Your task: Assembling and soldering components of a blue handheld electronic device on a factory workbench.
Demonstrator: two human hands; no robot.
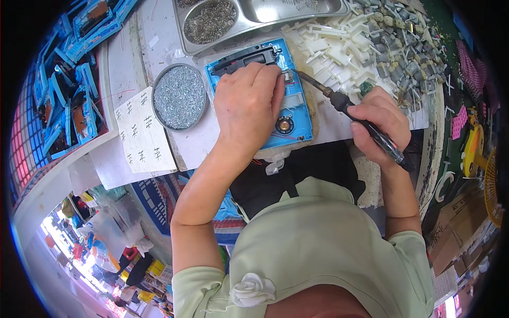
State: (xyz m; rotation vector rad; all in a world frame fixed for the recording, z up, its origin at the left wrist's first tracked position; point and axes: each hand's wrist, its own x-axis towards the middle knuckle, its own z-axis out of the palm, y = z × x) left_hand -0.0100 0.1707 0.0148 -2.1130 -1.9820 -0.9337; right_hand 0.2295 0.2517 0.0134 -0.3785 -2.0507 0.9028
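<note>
At far left, a heap of blue casings [69, 79] fills a tray. Next, a round tin of small screws [179, 97] sits just beside the blue housing [297, 114] lying flat at the bench centre. The left hand [248, 103] rests on this housing, fingers curled down and pressing it in place. The right hand [380, 124] is closed around the dark handle of a soldering iron [347, 106] — tip angled toward the housing's upper right corner, near a small motor. Judged step: soldering a joint. The next move calls for a steady tip and a firmly held housing — white plastic parts [339, 50] lie beyond.
</note>
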